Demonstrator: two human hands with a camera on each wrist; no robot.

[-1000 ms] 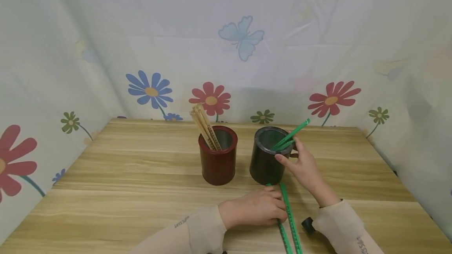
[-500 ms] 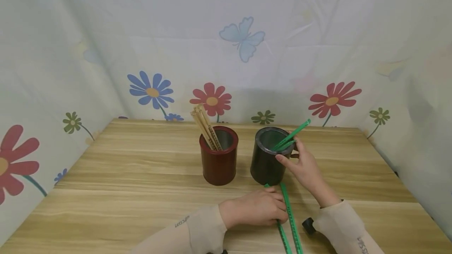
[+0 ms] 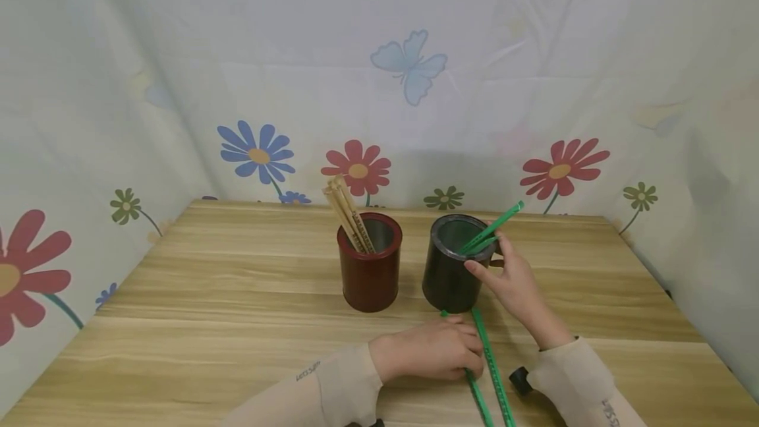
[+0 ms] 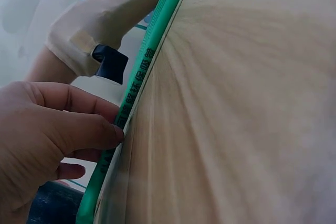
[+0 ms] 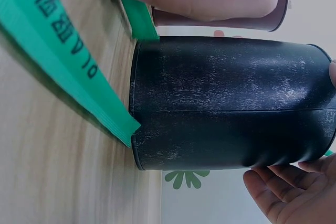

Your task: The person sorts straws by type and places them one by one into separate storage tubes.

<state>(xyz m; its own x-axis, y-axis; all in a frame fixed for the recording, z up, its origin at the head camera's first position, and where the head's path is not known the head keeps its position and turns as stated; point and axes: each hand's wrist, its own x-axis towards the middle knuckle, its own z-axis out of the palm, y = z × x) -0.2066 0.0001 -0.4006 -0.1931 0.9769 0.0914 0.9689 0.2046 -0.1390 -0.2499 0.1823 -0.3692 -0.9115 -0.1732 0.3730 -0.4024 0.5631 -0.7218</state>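
In the head view my left hand (image 3: 435, 349) pinches a green wrapped straw (image 3: 479, 399) low over the table. The left wrist view shows thumb and fingertips on the printed wrapper of this straw (image 4: 140, 72). A second green straw (image 3: 493, 368) lies just to its right, one end at the base of the dark mug (image 3: 452, 282). My right hand (image 3: 514, 282) grips the mug's right side, thumb near the rim and fingers by the handle. The mug stands upright, with green straws (image 3: 492, 226) leaning out over its right rim.
Left of the mug stands a dark red can (image 3: 369, 282) with several tan wrapped sticks (image 3: 348, 216) in it. A flowered cloth (image 3: 409, 124) hangs behind the wooden table (image 3: 237, 295). A black wrist device (image 3: 520, 381) sits at the right cuff.
The far end of the pinched straw has shifted slightly left, away from the second straw. The right hand stays on the mug. The head view has drifted a little.
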